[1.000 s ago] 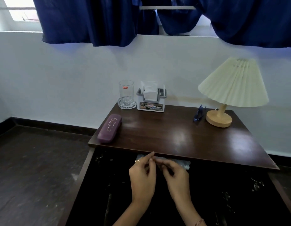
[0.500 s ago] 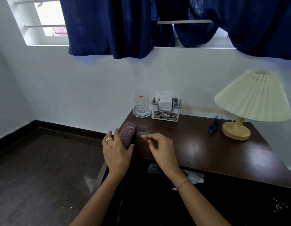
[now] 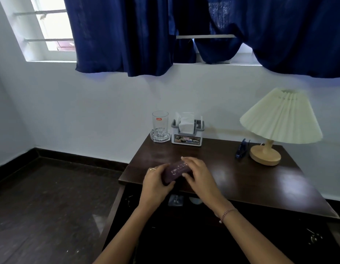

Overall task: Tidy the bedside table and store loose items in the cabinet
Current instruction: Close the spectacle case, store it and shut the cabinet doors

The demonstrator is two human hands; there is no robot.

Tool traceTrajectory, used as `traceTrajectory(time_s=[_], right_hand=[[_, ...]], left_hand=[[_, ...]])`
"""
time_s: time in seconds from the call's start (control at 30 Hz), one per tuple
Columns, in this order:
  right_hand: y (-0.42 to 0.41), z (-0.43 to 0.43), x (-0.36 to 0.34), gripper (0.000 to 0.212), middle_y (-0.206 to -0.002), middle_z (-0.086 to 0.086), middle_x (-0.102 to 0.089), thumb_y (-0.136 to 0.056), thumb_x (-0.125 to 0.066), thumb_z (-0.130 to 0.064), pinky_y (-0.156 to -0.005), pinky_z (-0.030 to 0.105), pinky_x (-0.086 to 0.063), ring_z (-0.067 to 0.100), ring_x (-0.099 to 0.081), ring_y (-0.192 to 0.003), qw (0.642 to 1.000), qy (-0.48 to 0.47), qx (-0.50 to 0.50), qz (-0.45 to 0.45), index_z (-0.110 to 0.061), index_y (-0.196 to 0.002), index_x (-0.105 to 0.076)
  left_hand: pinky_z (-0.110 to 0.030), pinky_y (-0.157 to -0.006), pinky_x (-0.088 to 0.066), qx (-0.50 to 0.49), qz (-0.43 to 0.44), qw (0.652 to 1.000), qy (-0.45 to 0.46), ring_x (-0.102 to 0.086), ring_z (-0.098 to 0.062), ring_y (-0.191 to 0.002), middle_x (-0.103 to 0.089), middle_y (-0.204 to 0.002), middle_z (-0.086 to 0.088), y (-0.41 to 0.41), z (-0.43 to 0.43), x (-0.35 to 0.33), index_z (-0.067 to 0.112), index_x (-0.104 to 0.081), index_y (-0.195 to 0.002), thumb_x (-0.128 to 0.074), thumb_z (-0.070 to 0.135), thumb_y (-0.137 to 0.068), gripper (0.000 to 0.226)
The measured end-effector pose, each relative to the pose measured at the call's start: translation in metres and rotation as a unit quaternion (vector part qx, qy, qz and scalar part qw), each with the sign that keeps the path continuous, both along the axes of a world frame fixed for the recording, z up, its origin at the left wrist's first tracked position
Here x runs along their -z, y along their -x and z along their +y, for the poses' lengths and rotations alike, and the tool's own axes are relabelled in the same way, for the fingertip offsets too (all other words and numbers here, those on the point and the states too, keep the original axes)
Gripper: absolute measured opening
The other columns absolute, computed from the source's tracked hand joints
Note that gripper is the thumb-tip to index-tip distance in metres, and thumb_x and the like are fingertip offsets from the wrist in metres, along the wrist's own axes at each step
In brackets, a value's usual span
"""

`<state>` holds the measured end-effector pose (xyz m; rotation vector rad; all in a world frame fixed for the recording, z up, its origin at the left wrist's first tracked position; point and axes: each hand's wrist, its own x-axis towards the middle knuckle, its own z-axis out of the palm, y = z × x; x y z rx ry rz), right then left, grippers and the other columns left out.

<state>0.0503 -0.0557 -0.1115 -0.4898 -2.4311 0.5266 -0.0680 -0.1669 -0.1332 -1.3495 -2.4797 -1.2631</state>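
Near the table's [image 3: 260,187] front left edge, we grasp the purple case [image 3: 175,170] with both left hand [image 3: 156,184] and right hand [image 3: 200,177], fingers wrapped around it.

There is a single view, from a camera worn on the person's head, looking forward and somewhat down. It stands close in front of the dark wooden bench [image 3: 232,180], near enough that both forearms reach in from the lower edge. It faces the white wall [image 3: 89,115] squarely, with the blue curtains [image 3: 127,35] across the top and the lamp [image 3: 279,119] toward the right. The wide lens bends the floor [image 3: 41,206] and window [image 3: 51,29] at the left; the dark space under the bench is probably too dim to read.
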Motion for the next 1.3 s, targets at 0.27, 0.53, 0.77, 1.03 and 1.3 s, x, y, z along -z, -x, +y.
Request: traceTrajectory(time_s=[0.27, 0.53, 0.77, 1.03, 1.3], right_hand=[[-0.029, 0.039, 0.01, 0.06, -0.152, -0.003, -0.031, -0.089, -0.056, -0.029, -0.115, 0.024, -0.014, 0.015, -0.025, -0.141, 0.977, -0.113, -0.007, -0.178, -0.019, -0.143, -0.032], [-0.028, 0.05, 0.024, 0.058, -0.107, 0.001, -0.071, -0.059, -0.084, -0.036, -0.08, 0.025, -0.055, 0.015, -0.067, -0.095, 0.958, -0.258, 0.045, -0.119, -0.013, -0.11, -0.068], [-0.027, 0.045, 0.028, 0.049, -0.101, -0.009, -0.071, -0.083, -0.034, -0.047, -0.072, 0.021, -0.053, 0.008, -0.066, -0.088, 0.96, -0.256, 0.071, -0.089, -0.022, -0.108, -0.067], [-0.022, 0.038, 0.027, 0.047, -0.098, -0.007, -0.071, -0.085, -0.033, -0.044, -0.072, 0.024, -0.053, 0.011, -0.066, -0.086, 0.957, -0.257, 0.087, -0.103, -0.019, -0.105, -0.068], [-0.02, 0.037, 0.025, 0.046, -0.094, -0.008, -0.072, -0.086, -0.032, -0.043, -0.073, 0.021, -0.053, 0.008, -0.068, -0.084, 0.953, -0.261, 0.08, -0.128, -0.02, -0.1, -0.069]], left_hand=[[-0.017, -0.098, -0.045, 0.123, -0.17, 0.977, -0.032, -0.061, -0.009, -0.112, -0.067, -0.117, 0.001, -0.002, 0.026, 0.012, 0.017, -0.061, -0.119, -0.082, 0.01, -0.066, 0.057], [-0.03, -0.104, -0.045, 0.14, -0.233, 0.962, -0.002, -0.06, -0.013, -0.111, -0.065, -0.118, -0.004, 0.016, 0.033, 0.015, 0.02, -0.062, -0.117, -0.085, 0.01, -0.062, 0.06], [-0.034, -0.102, -0.047, 0.12, -0.217, 0.969, 0.002, -0.063, -0.012, -0.108, -0.069, -0.114, -0.001, 0.019, 0.034, 0.016, 0.027, -0.065, -0.117, -0.08, 0.05, -0.053, 0.069], [-0.038, -0.102, -0.047, 0.127, -0.275, 0.953, -0.02, -0.065, -0.018, -0.105, -0.07, -0.109, -0.005, 0.022, 0.039, 0.015, 0.037, -0.067, -0.103, -0.078, 0.053, -0.042, 0.064], [-0.039, -0.103, -0.046, 0.141, -0.32, 0.936, -0.035, -0.064, -0.02, -0.108, -0.07, -0.109, -0.003, 0.02, 0.037, 0.014, 0.045, -0.07, -0.095, -0.081, 0.049, -0.047, 0.049]])
